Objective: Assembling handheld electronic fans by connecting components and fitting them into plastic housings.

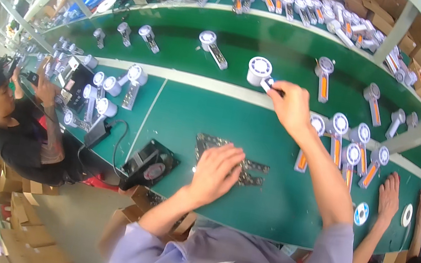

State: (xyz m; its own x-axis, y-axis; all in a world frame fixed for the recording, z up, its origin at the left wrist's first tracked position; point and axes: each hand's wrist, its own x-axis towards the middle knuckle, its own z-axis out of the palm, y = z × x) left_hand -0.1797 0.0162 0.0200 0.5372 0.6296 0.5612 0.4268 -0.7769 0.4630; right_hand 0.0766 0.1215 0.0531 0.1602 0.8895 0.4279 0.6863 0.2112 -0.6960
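My right hand (289, 105) reaches forward over the pale rail between the work surface and the green conveyor belt. Its fingers are closed on the handle end of a handheld fan (259, 71), whose round, pale purple head faces up; most of the handle is hidden by the fingers. My left hand (216, 172) lies flat, fingers stretched, over several dark circuit boards (256, 167) on the green table. Whether it grips any of them is hidden. Right of these boards, under my right forearm, stand several handheld fans (337, 132) with orange strips in their handles.
More fans (213, 50) lie spaced along the conveyor (294, 42), with a crowd of them on the far shelf. Left stand a black square fan unit (151, 163) and a power adapter (96, 134). Solder reels (361, 213) lie right. Co-workers sit at both sides.
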